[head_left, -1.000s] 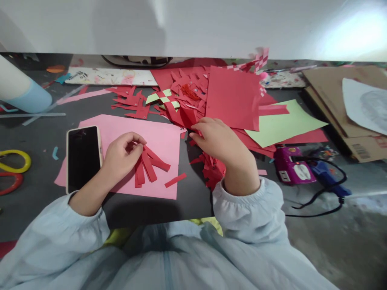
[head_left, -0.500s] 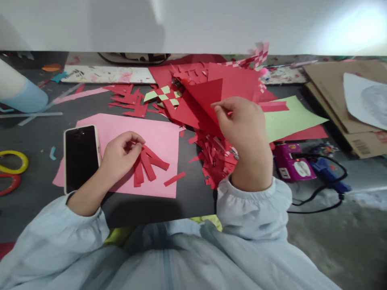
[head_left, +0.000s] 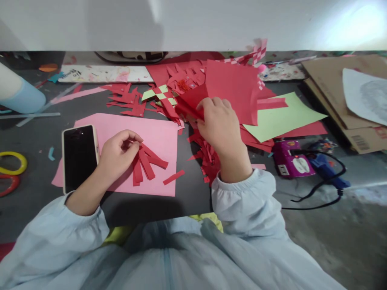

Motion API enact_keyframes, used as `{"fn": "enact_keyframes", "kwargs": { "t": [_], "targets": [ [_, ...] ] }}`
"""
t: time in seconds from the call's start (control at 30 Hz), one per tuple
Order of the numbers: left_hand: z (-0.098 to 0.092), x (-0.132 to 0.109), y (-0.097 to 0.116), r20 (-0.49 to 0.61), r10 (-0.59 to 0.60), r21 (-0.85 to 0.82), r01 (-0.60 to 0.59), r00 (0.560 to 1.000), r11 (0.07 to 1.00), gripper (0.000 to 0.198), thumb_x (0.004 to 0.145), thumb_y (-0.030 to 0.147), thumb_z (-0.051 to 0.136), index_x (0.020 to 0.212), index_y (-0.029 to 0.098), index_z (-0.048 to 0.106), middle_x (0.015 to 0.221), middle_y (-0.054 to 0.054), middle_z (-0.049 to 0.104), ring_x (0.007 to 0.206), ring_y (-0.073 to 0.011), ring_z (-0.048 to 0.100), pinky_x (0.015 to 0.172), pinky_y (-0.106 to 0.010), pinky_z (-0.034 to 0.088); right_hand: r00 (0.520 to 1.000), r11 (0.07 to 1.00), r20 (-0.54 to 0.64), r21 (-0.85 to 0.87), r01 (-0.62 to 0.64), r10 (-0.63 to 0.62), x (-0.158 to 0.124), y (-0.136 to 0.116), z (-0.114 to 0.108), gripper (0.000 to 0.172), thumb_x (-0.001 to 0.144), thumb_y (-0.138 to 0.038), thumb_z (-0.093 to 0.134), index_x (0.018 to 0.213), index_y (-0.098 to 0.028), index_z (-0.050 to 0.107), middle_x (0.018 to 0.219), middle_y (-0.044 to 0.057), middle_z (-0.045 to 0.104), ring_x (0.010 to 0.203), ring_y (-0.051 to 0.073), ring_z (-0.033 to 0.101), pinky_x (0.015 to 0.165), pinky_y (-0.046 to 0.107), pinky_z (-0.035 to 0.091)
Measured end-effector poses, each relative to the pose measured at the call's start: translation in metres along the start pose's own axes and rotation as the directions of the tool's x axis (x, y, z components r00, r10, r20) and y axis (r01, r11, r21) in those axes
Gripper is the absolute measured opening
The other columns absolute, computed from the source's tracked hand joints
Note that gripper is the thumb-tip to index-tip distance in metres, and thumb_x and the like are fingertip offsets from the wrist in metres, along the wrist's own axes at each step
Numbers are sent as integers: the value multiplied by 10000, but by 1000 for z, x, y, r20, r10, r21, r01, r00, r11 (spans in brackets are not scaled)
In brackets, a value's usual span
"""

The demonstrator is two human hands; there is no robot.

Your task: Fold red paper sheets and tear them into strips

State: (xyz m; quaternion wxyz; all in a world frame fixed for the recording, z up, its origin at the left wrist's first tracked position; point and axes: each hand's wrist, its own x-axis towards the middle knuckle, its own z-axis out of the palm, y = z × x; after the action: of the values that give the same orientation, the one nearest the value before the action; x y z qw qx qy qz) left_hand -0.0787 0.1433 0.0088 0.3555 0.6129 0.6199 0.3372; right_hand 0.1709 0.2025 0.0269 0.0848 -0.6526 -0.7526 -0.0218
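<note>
My left hand [head_left: 122, 155] pinches the upper ends of several red paper strips [head_left: 146, 166], which fan out over a sheet of pink paper [head_left: 142, 125]. One loose red strip [head_left: 173, 177] lies across that sheet's right edge. In the middle, my right hand [head_left: 219, 125] is closed on a piece of red paper [head_left: 193, 100] above the pile of red scraps [head_left: 208, 161]; its fingertips are partly hidden. A larger red sheet [head_left: 232, 88] lies just behind this hand. Beside it is a light green sheet [head_left: 287, 117] with a red strip on top.
A phone [head_left: 80, 157] rests on the pink sheet's left side, with scissors [head_left: 12, 165] farther left. Toward the right are a purple box [head_left: 293, 159], a blue glue gun [head_left: 329, 171] with a black cord, and cardboard [head_left: 326, 96]. A white bottle [head_left: 18, 92] stands at far left.
My right hand has moved left and slightly down with the red paper, uncovering the larger red sheet and more of the green one. My left hand keeps its hold on the strips.
</note>
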Motion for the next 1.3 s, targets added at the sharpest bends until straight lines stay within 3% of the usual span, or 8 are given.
{"fn": "enact_keyframes", "kwargs": {
  "t": [0.2,0.5,0.8,0.97,1.13,1.3],
  "targets": [
    [0,0,1,0,11,29,-11,1000,1000,125,779,209,530,841,213,638,839,-12,684,717,-140,617,660,-269,501,986,984,-49,83,-155,159,4,11,-9,322,838,-136,440,1133,-178,561,1052,129,679,971,307,614,776,392,427],
    [0,-1,3,-2,-1,23,1,1000,1000,116,778,196,533,841,215,629,820,-9,673,686,-136,612,652,-275,506,968,956,-138,237,-173,209,4,26,-14,389,817,-190,425,1197,-265,470,1032,74,665,910,254,630,749,372,436],
    [-3,-2,6,14,100,244,-100,995,965,143,788,234,524,850,227,652,850,-18,695,746,-170,636,698,-299,491,958,917,-143,354,-185,248,11,46,-17,96,781,-202,527,872,-228,508,956,120,661,835,212,607,769,361,469],
    [2,-6,12,98,117,323,-143,988,936,172,825,282,519,893,237,671,932,-31,728,860,-207,670,780,-320,508,970,882,-89,442,-166,227,11,54,-21,111,786,-169,536,805,-246,458,944,113,667,820,186,604,743,338,477],
    [7,-12,35,211,127,452,-212,969,867,265,869,321,469,981,221,687,1004,-41,740,911,-225,681,818,-337,519,982,800,-16,583,-142,186,11,58,-20,221,718,-72,571,735,-250,442,859,65,664,756,157,605,702,306,483],
    [15,-14,57,431,167,502,-389,887,773,361,931,345,405,1128,171,654,1103,-76,724,1004,-246,670,833,-366,523,989,659,-19,748,-84,149,13,69,-13,277,644,12,583,685,-245,488,750,13,624,702,153,607,679,306,493]
  ]
}}
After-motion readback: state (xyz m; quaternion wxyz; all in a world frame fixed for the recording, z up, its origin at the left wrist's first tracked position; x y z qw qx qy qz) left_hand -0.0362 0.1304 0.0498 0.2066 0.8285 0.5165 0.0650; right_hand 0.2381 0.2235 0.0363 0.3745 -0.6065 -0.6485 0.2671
